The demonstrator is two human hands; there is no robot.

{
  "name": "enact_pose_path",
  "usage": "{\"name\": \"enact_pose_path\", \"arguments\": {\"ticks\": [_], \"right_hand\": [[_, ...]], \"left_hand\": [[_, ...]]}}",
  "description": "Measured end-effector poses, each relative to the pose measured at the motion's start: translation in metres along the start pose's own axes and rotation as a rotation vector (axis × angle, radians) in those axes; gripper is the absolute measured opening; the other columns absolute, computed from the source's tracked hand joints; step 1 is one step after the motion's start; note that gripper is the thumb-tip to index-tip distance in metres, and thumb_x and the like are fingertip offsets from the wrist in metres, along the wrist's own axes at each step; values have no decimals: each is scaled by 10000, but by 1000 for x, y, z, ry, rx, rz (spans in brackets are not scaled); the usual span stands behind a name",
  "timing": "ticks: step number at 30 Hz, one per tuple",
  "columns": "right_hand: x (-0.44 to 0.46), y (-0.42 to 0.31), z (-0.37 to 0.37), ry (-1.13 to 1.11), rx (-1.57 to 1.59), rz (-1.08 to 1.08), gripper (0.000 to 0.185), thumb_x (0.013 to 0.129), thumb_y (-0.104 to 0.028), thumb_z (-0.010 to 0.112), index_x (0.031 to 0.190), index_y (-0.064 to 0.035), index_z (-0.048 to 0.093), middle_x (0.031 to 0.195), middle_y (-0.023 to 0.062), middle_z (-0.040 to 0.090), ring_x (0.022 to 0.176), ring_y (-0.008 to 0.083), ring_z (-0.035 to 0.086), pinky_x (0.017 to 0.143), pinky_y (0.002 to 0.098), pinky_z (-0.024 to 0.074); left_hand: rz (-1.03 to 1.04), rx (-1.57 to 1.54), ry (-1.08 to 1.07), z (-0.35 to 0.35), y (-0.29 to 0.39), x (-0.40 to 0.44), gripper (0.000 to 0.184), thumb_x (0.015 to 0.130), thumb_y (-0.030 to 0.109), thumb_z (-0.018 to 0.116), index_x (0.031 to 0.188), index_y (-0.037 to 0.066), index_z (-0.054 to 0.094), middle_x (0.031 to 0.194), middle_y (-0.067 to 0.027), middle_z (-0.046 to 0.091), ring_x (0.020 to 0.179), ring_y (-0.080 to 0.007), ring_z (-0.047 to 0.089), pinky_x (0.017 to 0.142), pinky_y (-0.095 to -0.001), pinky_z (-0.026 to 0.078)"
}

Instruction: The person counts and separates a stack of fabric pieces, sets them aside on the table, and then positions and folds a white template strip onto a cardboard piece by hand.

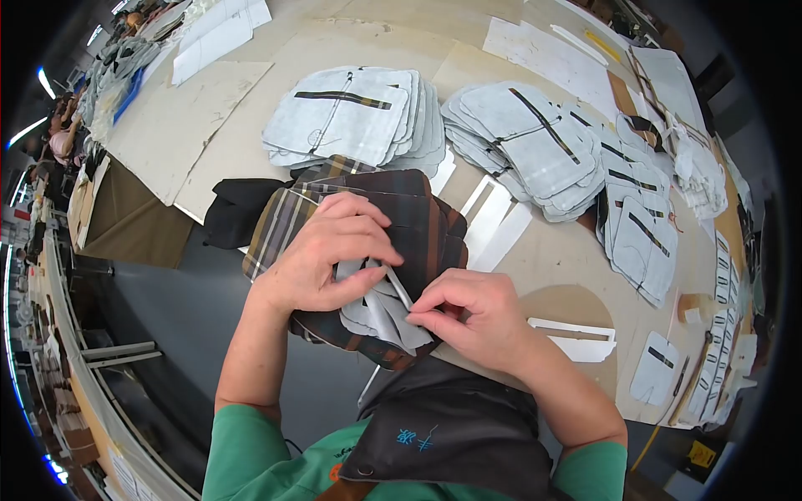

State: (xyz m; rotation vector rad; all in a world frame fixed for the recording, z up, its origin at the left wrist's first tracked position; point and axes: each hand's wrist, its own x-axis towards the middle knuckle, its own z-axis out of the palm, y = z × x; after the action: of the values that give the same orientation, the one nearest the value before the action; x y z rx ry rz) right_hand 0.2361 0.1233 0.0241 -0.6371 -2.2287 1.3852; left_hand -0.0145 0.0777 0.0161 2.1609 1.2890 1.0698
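A stack of dark plaid fabric pieces (pixel 409 209) lies at the table's near edge, below my face. On top of it rest several silver-grey strips (pixel 380 313), some overlapping and curled. My left hand (pixel 347 246) is closed over the upper end of the strips, its thumb and fingertips pressed on a narrow folded edge. At the lower right of that edge, my right hand (pixel 472 317) pinches the strip between thumb and forefinger. Lighter yellow-grey plaid fabric (pixel 280 230) shows under my left wrist.
Stacks of pale rounded panels with dark slots (pixel 355 117) (pixel 535 150) stand behind the plaid pile. White slotted templates (pixel 572 338) lie to the right. A black cloth (pixel 238 213) hangs at the left edge. Tools and a small jar (pixel 695 307) are far right.
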Motion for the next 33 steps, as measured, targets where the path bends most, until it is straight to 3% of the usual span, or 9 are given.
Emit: {"name": "enact_pose_path", "arguments": {"ticks": [4,11,17,20,22,25,27,30,33], "right_hand": [[12,12,-21,92,340,462,161,970,-114,657,1008,27,726,925,37,737,669,54,616,617,215,516],[30,29,-21,73,287,626,245,941,-134,685,1073,73,679,853,47,702,654,89,629,606,253,537],[39,37,-8,121,199,423,170,893,-132,739,906,28,684,794,46,690,615,88,598,553,270,488],[35,19,-2,155,27,224,127,841,-123,767,864,-21,694,752,67,660,569,118,573,547,284,457],[28,13,5,121,-53,16,102,836,-112,763,851,-46,686,776,72,648,587,203,604,558,323,478],[23,14,19,97,-91,-214,92,821,-99,769,882,-69,707,836,83,675,689,282,658,607,354,519],[21,18,16,79,-20,-188,89,847,-98,757,925,-67,727,864,70,700,675,222,664,609,320,518],[26,22,-9,228,103,343,201,869,-114,755,1044,-21,723,865,38,714,645,79,596,616,261,506],[33,41,-19,218,57,396,280,856,-130,773,1104,-15,710,882,42,715,619,80,585,607,252,505]], "left_hand": [[93,-31,-16,-8,-7,-8,74,734,138,786,744,105,720,836,16,671,943,-224,630,1028,-470,411],[80,-40,67,-1,-11,-9,137,714,116,819,667,93,693,774,16,661,847,-208,641,975,-461,448],[46,-74,75,-2,-13,-10,151,685,75,835,658,80,686,789,11,669,816,-199,638,963,-405,449],[36,-38,44,-1,-11,-14,248,652,81,857,862,81,724,930,-33,692,968,-241,648,1012,-406,432],[-39,-22,306,6,3,-7,514,631,72,809,1129,91,683,1091,-82,681,1182,-294,588,1080,-436,392],[-5,40,164,-3,-3,-7,704,600,67,724,1292,91,595,1174,-99,660,1333,-330,486,1130,-474,346],[-26,8,149,-3,-9,-11,600,570,78,664,1169,96,680,1091,-64,670,1230,-300,562,1137,-497,334],[56,39,85,-3,-17,-16,331,579,75,671,898,114,751,933,-17,654,1000,-230,637,1112,-504,352],[52,-38,92,-5,-14,-13,294,636,85,711,926,111,749,931,-16,662,970,-225,639,1078,-495,375]]}}
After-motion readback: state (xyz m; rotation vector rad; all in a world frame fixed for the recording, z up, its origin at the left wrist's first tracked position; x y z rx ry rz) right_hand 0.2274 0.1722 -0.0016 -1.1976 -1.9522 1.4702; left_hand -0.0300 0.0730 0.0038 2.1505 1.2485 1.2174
